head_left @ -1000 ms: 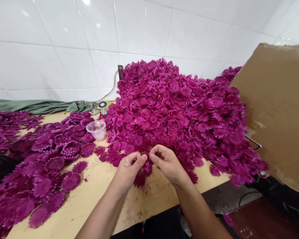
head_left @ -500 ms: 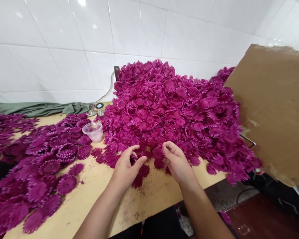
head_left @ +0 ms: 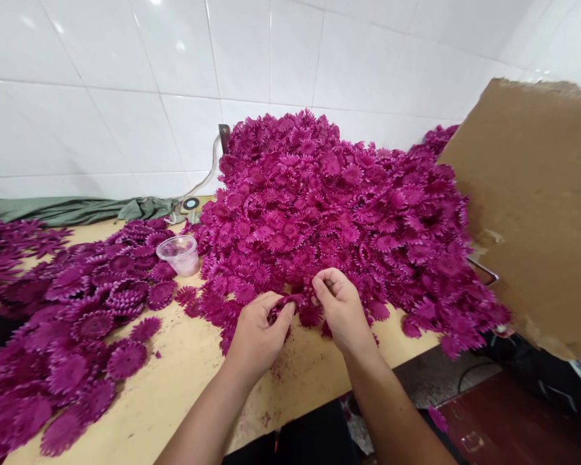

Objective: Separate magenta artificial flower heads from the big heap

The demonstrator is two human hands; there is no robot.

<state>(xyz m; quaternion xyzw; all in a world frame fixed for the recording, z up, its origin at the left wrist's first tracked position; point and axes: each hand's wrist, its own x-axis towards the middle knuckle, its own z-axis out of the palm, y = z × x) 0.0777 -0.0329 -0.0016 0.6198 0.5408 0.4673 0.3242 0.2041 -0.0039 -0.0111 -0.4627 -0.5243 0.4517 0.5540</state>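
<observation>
My left hand (head_left: 259, 336) is closed, thumb against fingers, around a magenta artificial-flower petal piece (head_left: 290, 300) whose edge sticks out at the fingertips. Just to its right, my right hand (head_left: 343, 313) has thumb and fingertips pinched together; what sits in that pinch is too small to make out. Both hands are at the front edge of a big heap of magenta petal pieces (head_left: 319, 200), round with toothed rims. The fingers of the left hand partly hide the piece it holds.
Larger, darker toothed petal discs (head_left: 70, 371) spread over the left of the yellowish table (head_left: 174, 381). A clear plastic cup (head_left: 180, 257) stands between the two heaps. A brown cardboard sheet (head_left: 537, 219) leans at the right. Green cloth (head_left: 77, 210) lies along the tiled wall (head_left: 126, 129).
My left hand has moved right and closed from an open curl onto a petal piece. My right hand stays pinched in nearly the same spot. The gap between them has narrowed.
</observation>
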